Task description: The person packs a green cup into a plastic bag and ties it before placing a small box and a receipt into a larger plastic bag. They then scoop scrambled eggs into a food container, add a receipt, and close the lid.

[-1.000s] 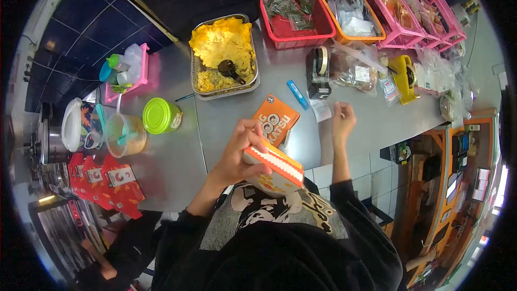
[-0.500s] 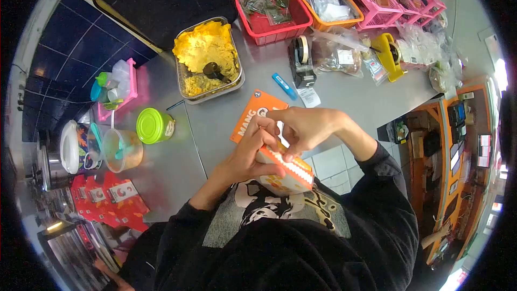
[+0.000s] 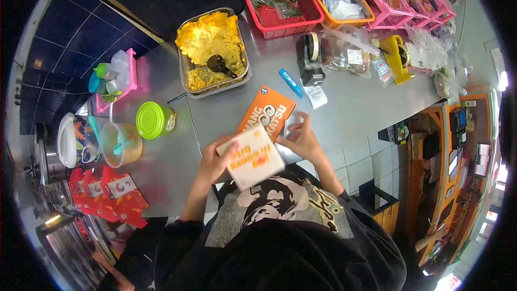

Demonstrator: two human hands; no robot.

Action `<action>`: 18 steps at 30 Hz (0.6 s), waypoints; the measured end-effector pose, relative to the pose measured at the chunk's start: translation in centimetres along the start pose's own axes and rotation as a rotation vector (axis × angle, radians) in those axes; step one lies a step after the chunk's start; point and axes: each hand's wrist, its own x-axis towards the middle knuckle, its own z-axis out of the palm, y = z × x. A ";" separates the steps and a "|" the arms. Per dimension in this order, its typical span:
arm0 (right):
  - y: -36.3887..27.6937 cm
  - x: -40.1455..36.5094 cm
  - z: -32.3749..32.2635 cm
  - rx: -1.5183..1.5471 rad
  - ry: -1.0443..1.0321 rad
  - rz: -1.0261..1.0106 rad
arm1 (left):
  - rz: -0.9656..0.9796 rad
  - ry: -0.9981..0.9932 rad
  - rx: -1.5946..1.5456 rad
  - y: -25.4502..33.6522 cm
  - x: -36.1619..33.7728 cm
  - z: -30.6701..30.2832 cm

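A white box with orange and yellow lettering [image 3: 255, 157] is tilted in front of my shirt, blurred by motion. My left hand [image 3: 216, 157] grips its left side. My right hand [image 3: 300, 139] is off the box, to its right, with thumb and fingers curled near a small pale thing that I cannot make out. Behind the box, an orange printed box [image 3: 273, 109] lies on the steel table [image 3: 172, 170]. A blue marker [image 3: 291, 83] and a white paper slip [image 3: 316, 97] lie farther back.
Yellow food fills a metal tray [image 3: 249, 70] with a dark scoop. A black tape dispenser [image 3: 311, 67], red basket [image 3: 285, 28] and orange basket [image 3: 344, 23] stand at the back. A green-lidded tub [image 3: 153, 120] and red packets [image 3: 116, 194] are left. Other people's arms show at both lower sides.
The held box has turned so its lettered face shows, and moved left. My right hand has let go of it and moved right and down. The view has shifted slightly.
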 end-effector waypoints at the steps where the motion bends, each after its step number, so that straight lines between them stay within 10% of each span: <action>1: -1.1 0.4 0.6 -0.035 0.034 -0.037 | 0.025 0.130 0.018 -0.8 1.1 0.5; 6: 0.6 1.4 -0.4 -0.126 0.151 0.004 | 0.267 0.423 0.248 -2.9 6.0 3.4; 10: -10.7 -1.1 -5.2 0.148 0.100 -0.104 | 0.204 0.433 0.712 -2.3 6.7 5.1; 14: -13.1 -0.9 -3.7 0.279 0.203 -0.452 | 0.445 0.622 0.447 -3.0 6.6 5.7; 18: -7.0 -0.7 0.2 -0.146 0.244 -0.247 | 0.772 0.879 0.335 -2.1 4.0 5.3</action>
